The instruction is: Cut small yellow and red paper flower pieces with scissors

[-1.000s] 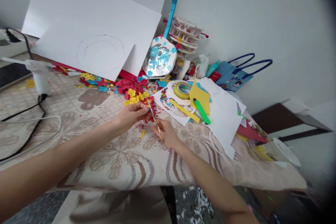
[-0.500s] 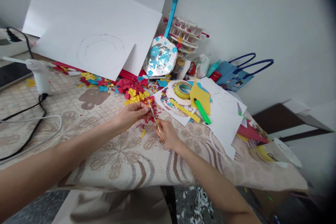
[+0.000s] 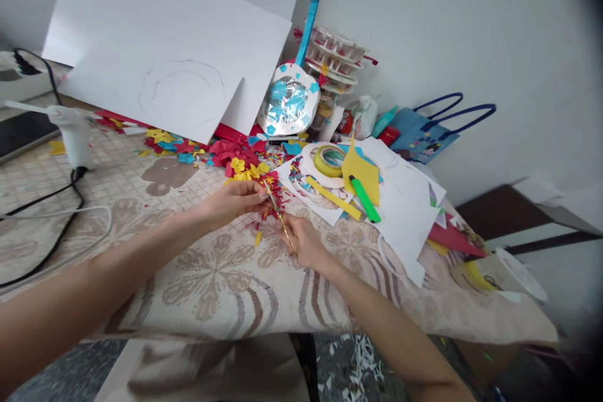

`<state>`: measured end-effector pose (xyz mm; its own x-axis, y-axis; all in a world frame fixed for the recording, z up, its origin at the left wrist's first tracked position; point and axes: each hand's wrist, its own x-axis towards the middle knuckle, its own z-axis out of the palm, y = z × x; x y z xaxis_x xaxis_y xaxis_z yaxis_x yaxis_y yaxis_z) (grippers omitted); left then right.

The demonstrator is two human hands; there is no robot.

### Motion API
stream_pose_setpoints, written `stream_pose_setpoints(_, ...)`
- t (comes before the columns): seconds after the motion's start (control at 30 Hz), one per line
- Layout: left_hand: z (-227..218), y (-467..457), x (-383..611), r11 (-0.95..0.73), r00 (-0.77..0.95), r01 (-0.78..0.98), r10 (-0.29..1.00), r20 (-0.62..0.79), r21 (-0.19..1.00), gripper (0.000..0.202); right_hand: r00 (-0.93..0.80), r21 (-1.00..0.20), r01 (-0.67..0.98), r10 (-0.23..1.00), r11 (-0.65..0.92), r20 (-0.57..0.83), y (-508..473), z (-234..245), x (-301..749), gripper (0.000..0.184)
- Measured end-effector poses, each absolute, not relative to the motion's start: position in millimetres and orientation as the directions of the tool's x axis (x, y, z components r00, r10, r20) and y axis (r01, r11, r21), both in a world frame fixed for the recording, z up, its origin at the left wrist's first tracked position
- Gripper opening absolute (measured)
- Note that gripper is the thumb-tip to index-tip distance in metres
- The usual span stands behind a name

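My left hand (image 3: 234, 201) pinches a small scrap of red paper (image 3: 268, 197) just above the patterned tablecloth (image 3: 221, 282). My right hand (image 3: 302, 240) is closed round small gold scissors (image 3: 277, 214), whose blades point up and left into that scrap. Both hands meet at the middle of the table. Behind them lies a heap of red, yellow and blue paper flowers (image 3: 235, 160), with tiny red and yellow offcuts scattered beneath my fingers.
A white board with a pencilled circle (image 3: 174, 56) leans at the back. A glue gun (image 3: 70, 129) and cables lie left. Tape roll (image 3: 328, 160), green marker (image 3: 365, 198), white sheets (image 3: 405, 213), a foil plate (image 3: 289, 100) and a blue gift bag (image 3: 419, 135) crowd the right.
Hands and scissors stay in place; only the camera view has shifted slightly.
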<state>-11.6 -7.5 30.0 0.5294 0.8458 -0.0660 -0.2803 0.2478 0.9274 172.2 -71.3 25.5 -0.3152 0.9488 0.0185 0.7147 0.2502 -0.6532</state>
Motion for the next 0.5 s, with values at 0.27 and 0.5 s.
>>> stream_pose_setpoints(0.27, 39, -5, -17, 0.306, 0.602, -0.174, 0.785, -0.145, 0.936, 0.010, -0.328, -0.645, 0.721, 0.945, 0.253, 0.004, -78, 27, 174, 0.023)
stream_pose_setpoints(0.5, 39, -2, -19, 0.313, 0.638, -0.128, 0.753, -0.164, 0.941, 0.009, -0.369, -0.639, 0.713, 0.929, 0.288, 0.008, -82, 29, 180, 0.020)
